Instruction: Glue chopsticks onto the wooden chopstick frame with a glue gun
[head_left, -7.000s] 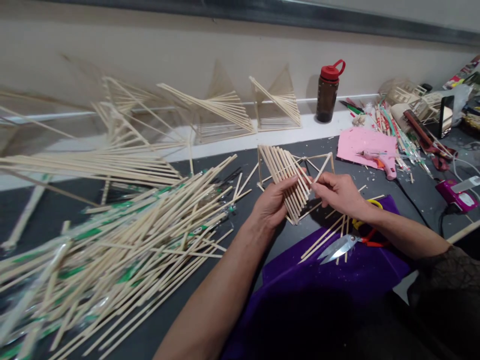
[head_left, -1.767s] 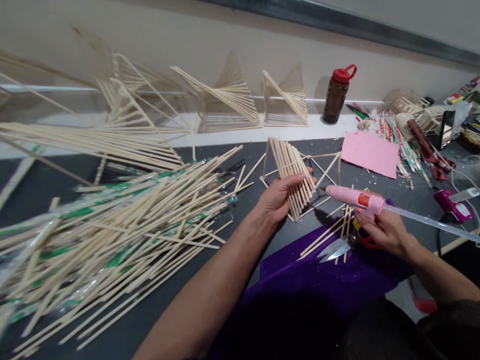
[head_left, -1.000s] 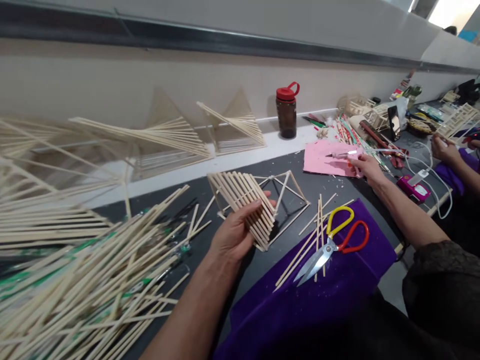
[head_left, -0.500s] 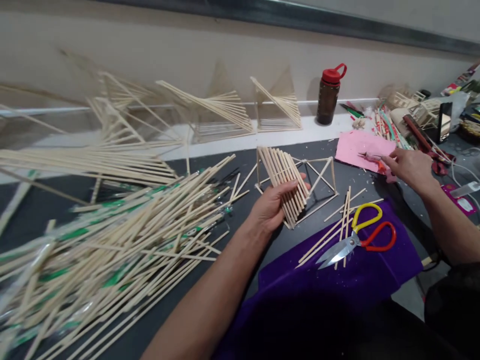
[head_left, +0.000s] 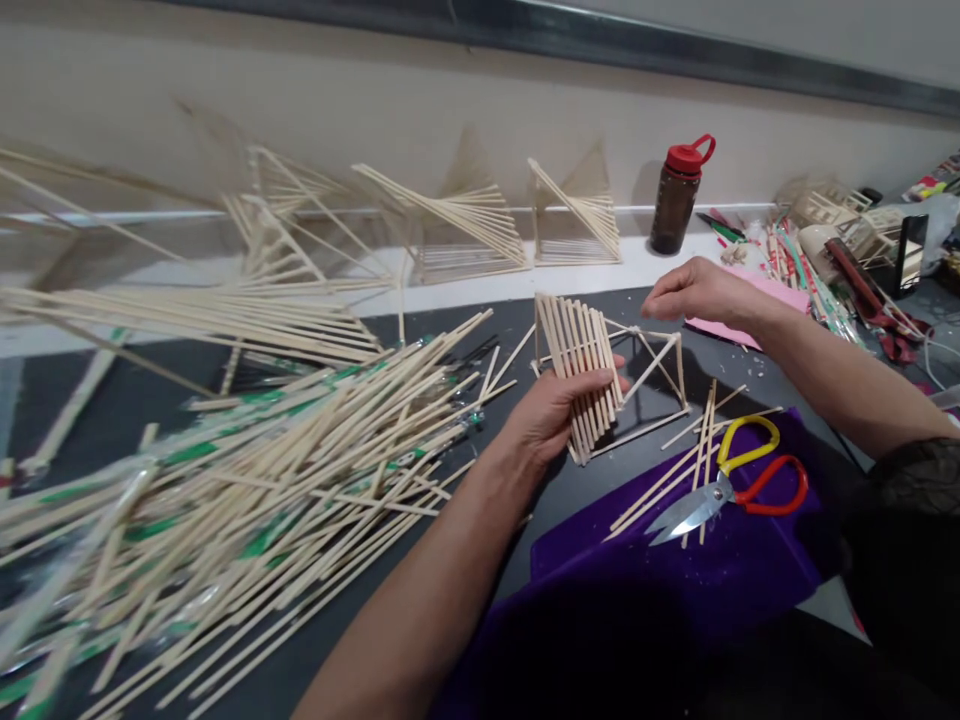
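My left hand (head_left: 559, 405) is closed around a stick frame (head_left: 577, 360), its thumb lying across a slanted row of thin wooden sticks. The frame's open end, made of crossed sticks, extends right over the dark table. Above and to the right of it hovers my right hand (head_left: 697, 290), fingers curled together; whatever they hold, if anything, is hidden. Behind that hand lies a pink sheet (head_left: 776, 290), partly covered by the wrist. Scissors (head_left: 720, 492) with one yellow and one red handle rest on a purple cloth (head_left: 622, 560) among several loose sticks (head_left: 660, 490).
A large heap of wooden sticks (head_left: 300, 490), some in green-marked wrappers, fills the left side. Twisted stick models (head_left: 465, 225) stand along the wall. A dark bottle with a red lid (head_left: 675, 205) is at the back, with clutter and a phone (head_left: 911, 250) at far right.
My right hand has lifted off the pink sheet and moved left toward the stick frame. My left hand keeps its hold. The whole view has shifted slightly.
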